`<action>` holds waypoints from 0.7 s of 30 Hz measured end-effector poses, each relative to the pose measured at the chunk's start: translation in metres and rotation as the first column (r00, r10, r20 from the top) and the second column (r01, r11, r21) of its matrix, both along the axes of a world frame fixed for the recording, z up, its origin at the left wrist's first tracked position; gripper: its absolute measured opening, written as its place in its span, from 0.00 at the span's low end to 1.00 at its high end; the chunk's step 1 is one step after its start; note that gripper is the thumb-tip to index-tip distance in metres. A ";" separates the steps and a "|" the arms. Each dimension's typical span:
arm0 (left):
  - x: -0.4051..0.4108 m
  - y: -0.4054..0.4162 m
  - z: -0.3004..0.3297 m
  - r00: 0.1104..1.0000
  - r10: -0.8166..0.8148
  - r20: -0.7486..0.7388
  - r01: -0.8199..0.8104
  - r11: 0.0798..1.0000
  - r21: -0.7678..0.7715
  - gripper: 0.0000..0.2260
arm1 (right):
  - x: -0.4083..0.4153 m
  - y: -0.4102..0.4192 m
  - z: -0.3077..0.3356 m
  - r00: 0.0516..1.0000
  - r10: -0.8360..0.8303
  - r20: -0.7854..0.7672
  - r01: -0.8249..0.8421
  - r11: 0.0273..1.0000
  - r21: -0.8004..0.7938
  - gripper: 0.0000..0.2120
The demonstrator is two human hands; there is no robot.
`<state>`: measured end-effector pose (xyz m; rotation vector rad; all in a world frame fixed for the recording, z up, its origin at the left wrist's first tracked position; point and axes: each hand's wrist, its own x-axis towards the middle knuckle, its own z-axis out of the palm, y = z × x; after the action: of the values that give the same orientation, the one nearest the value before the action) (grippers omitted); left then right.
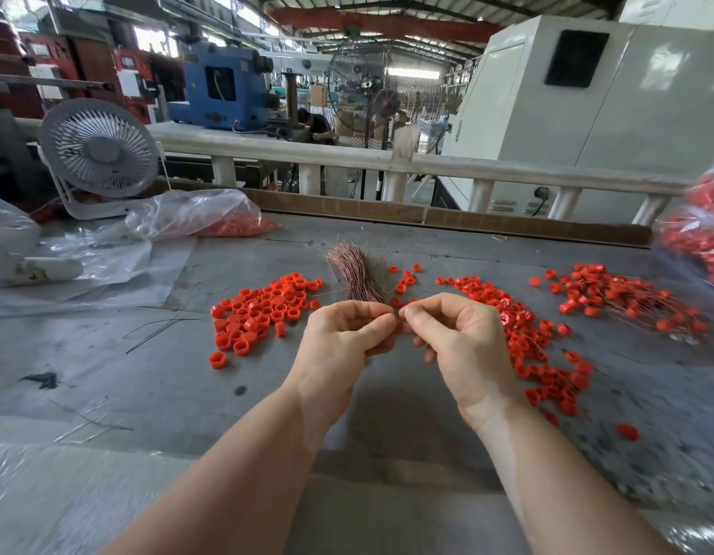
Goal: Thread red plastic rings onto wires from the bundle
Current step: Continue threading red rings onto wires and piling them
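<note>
Two bare hands meet at the middle of the view, raised just above a grey surface (155,378). The left hand (343,338) has its fingers curled inward, thumb and forefinger pinched together at the tips. The right hand (459,338) mirrors it, fingers curled, its thumb and forefinger pinched right beside those of the left. What sits between the fingertips is too small and too hidden to name, though a hint of red shows there. Just behind the hands, a bundle of thin copper-coloured wires (357,274) lies on the surface, fanning out toward the far edge, its near end touching or hidden by the left fingers. To the left of the bundle lies a loose heap of red plastic rings (263,310). To the right of the hands, a longer spread of red rings (531,346) runs down toward the near edge, and farther right is a pile of rings with thin wires through them (627,302). A few stray dark wires (163,326) lie at the left. Farther back on the left, a clear plastic bag (203,214) holds more red pieces, beside a small white desk fan (101,154). Another bag of red rings (699,230) sits at the far right edge. Beyond a white railing (347,158) stand factory machines.
</note>
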<state>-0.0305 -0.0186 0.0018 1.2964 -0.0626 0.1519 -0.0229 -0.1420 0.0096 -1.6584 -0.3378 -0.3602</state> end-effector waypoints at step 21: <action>0.000 0.001 -0.003 0.990 -0.119 -0.076 0.104 0.979 -0.174 0.02 | 0.000 0.000 -0.002 0.915 -0.019 0.403 0.169 0.925 -0.341 0.12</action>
<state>-0.0308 -0.0175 -0.0010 1.1249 -0.0478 0.0044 -0.0226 -0.1420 0.0072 -1.9739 -0.6597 -0.7470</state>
